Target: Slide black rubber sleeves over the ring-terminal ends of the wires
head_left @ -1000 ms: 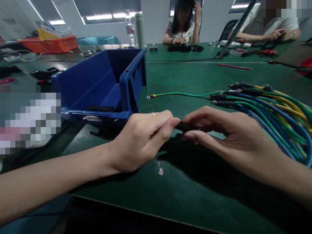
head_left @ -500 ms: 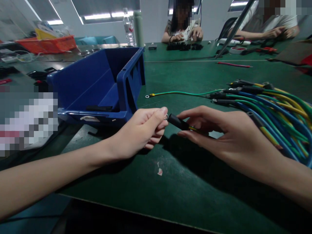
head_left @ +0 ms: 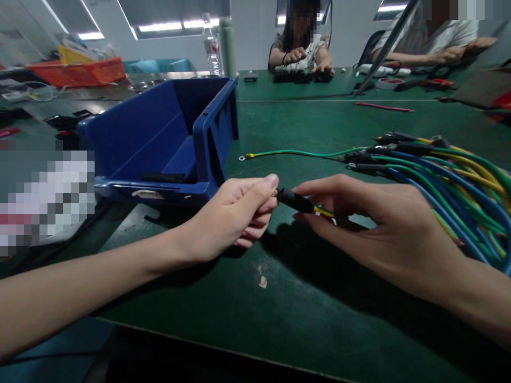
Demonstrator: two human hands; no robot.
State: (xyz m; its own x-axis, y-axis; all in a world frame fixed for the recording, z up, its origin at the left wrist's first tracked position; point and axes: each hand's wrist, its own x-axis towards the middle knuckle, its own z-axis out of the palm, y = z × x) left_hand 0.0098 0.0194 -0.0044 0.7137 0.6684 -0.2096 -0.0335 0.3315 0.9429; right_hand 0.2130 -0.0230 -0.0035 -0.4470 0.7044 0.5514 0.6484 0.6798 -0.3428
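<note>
Between my hands is a yellow-green wire [head_left: 323, 211] with a black sleeve [head_left: 296, 200] round its end. My left hand [head_left: 239, 215] pinches the metal terminal at the sleeve's left end, which the fingertips mostly hide. Thumb and fingers of my right hand [head_left: 383, 226] lie around the sleeve and wire from the right. Further back, a green wire with a ring terminal [head_left: 241, 158] lies on the green table [head_left: 279, 324]. A bundle of blue, green and yellow wires [head_left: 451, 186] with black sleeves rests to the right, partly behind my right hand.
A blue bin [head_left: 139, 133] with black pieces inside stands at the left. Behind it are an orange basket [head_left: 80, 73], a clear bottle [head_left: 211, 48] and a green flask [head_left: 227, 48]. Two people work across the table. A red wire [head_left: 383, 107] lies at the back right.
My left hand has shifted slightly right with the terminal. The sleeve sits a little further right, and more yellow-green wire shows beyond it. The hands of the people opposite have moved.
</note>
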